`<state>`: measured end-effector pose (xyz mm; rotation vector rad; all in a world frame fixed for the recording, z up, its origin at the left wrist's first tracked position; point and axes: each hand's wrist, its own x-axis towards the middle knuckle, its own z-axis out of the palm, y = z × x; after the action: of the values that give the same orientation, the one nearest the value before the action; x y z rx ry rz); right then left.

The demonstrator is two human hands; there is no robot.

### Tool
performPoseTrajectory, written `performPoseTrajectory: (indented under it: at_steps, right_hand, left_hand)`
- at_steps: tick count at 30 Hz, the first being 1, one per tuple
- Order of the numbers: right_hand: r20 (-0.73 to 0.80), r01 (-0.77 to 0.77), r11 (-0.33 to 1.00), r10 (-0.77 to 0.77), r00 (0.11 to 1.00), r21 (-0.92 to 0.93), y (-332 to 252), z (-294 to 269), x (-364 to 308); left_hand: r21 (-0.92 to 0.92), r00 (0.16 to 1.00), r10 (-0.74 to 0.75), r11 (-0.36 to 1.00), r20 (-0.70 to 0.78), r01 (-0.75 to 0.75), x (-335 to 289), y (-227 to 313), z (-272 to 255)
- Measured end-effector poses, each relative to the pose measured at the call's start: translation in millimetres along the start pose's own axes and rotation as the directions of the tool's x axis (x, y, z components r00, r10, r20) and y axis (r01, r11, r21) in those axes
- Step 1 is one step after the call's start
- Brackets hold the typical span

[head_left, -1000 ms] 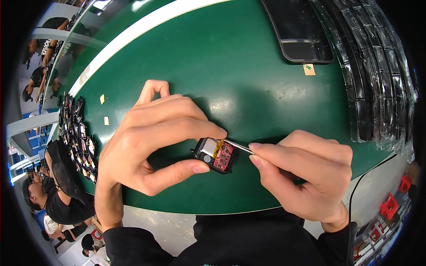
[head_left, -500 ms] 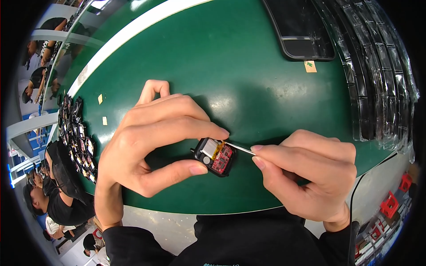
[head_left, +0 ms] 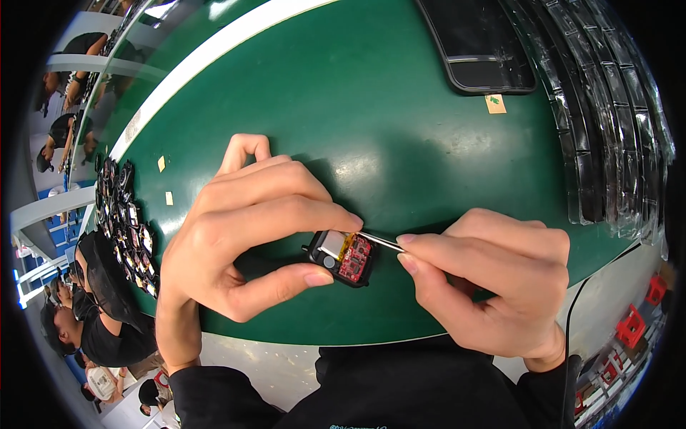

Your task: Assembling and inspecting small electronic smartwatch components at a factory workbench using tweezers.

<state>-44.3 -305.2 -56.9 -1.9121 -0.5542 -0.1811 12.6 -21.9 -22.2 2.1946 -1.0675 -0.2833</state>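
A small open electronic device (head_left: 341, 257) in a black case sits just over the green table. Inside it show a red circuit board (head_left: 356, 259), a silver battery cell (head_left: 332, 244), yellow tape and a round grey part. My left hand (head_left: 246, 229) grips the case between thumb and index finger, the thumb at its near left edge and the index fingertip at its far edge. My right hand (head_left: 493, 279) pinches thin metal tweezers (head_left: 382, 242), whose tip reaches the far edge of the device beside my left index fingertip. What the tip touches is too small to make out.
Many similar opened devices (head_left: 126, 222) lie heaped at the table's left edge. A black phone (head_left: 482, 50) rests at the far right, near stacked clear plastic trays (head_left: 607, 121). Small paper pieces (head_left: 161, 164) lie on the green table (head_left: 321, 93). Other people sit beyond the left side.
Both hands, the device and the tweezers have shifted slightly left. The tweezers' tip stays at the device's far edge.
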Motion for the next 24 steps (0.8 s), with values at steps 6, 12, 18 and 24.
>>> performPoseTrajectory:
  at_steps: [6, 12, 18, 24]
  right_hand:
    - [0.038, -0.053, 0.998, 0.055, 0.998, -0.029, -6.5, -3.6, 2.8]
    - [0.008, 0.031, 0.999, -0.031, 0.999, -0.022, -1.1, 0.8, -1.2]
    - [0.019, 0.091, 0.995, -0.091, 0.996, -0.037, 1.5, 0.7, -2.1]
    - [-0.011, 0.122, 0.99, -0.123, 0.992, -0.068, -0.9, 4.5, -5.0]
  left_hand:
    - [0.014, 1.0, 0.01, 1.0, 0.009, -0.011, -3.0, -1.6, -0.3]
    - [0.017, 1.0, 0.02, 1.0, 0.01, -0.02, -2.3, -1.1, 0.1]
    - [0.004, 1.0, 0.007, 1.0, -0.004, -0.007, -2.0, 0.1, 1.3]
    - [0.009, 1.0, 0.01, 1.0, 0.015, -0.01, -2.5, 1.9, -2.2]
